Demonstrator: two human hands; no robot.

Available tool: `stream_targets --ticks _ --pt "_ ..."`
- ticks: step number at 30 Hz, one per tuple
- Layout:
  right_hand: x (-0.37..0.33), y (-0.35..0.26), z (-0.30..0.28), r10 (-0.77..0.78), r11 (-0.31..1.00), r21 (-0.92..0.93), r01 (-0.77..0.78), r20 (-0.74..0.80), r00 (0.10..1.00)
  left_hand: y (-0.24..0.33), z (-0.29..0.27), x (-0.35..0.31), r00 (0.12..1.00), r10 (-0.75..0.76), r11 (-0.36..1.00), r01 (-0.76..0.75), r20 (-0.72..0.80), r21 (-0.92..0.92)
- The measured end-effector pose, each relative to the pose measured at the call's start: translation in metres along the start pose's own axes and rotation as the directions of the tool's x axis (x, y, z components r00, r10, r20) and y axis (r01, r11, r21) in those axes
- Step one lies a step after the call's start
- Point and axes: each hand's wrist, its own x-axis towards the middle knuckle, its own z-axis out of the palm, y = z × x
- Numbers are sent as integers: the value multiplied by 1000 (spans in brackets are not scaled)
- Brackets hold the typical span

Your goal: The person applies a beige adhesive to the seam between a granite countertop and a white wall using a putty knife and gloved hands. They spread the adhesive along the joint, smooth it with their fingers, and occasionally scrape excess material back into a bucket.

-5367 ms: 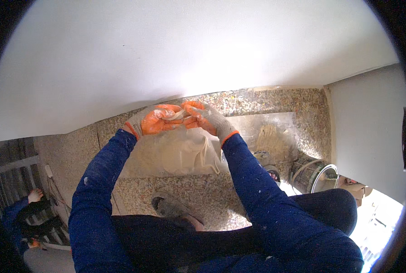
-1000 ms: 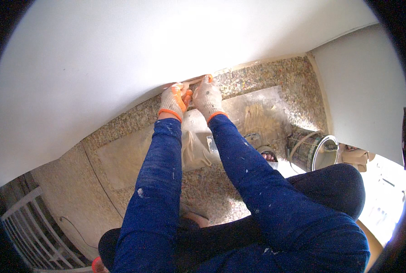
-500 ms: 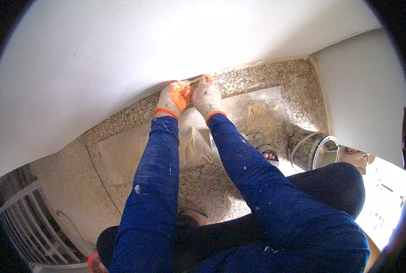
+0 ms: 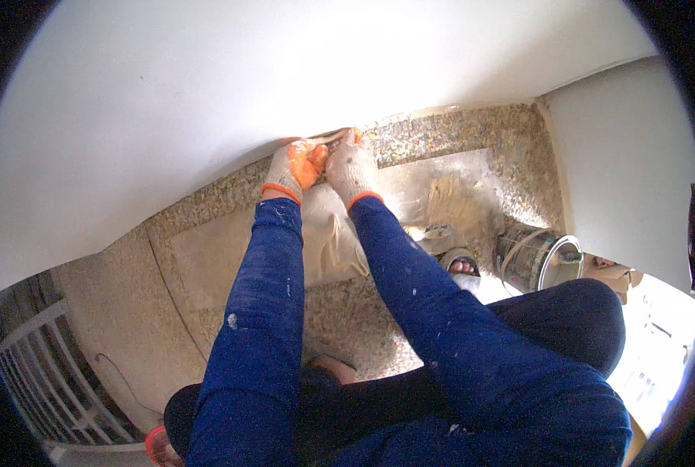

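At the foot of the white wall [image 4: 207, 86], both my hands work side by side in knitted gloves with orange coating. My left hand [image 4: 294, 166] is closed, its orange-coated fingers curled at the wall's base. Just right of it, my right hand [image 4: 353, 166] is closed too, thumb and fingertips pinched together. A thin beige strip like masking tape [image 4: 330, 138] runs along the wall's bottom edge, stretched between the two hands. Below the hands, a crumpled, limp beige sheet [image 4: 340, 243] hangs or lies over the floor covering; its upper end is hidden behind my right wrist.
A pale flat sheet [image 4: 231, 261] covers part of the speckled floor [image 4: 519, 128]. To the right stand a paint-stained bucket [image 4: 530, 257] and a small tool [image 4: 433, 232], near my sandalled foot [image 4: 463, 267]. White bars [image 4: 52, 366] stand at lower left, with a red-rimmed item [image 4: 157, 445] nearby.
Both hands stay pinched at the wall's base, shifted only very slightly left. The view has tilted a little, uncovering more of the small tool beside my right forearm.
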Motion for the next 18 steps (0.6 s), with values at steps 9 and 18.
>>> stream_targets --ticks 9,18 --pt "-3 -5 -3 -74 996 -32 78 95 993 -13 1 13 798 -446 -246 325 405 -913" --pt "-6 -14 8 -141 989 -40 144 67 988 -27 7 3 775 -522 -169 315 356 -934"
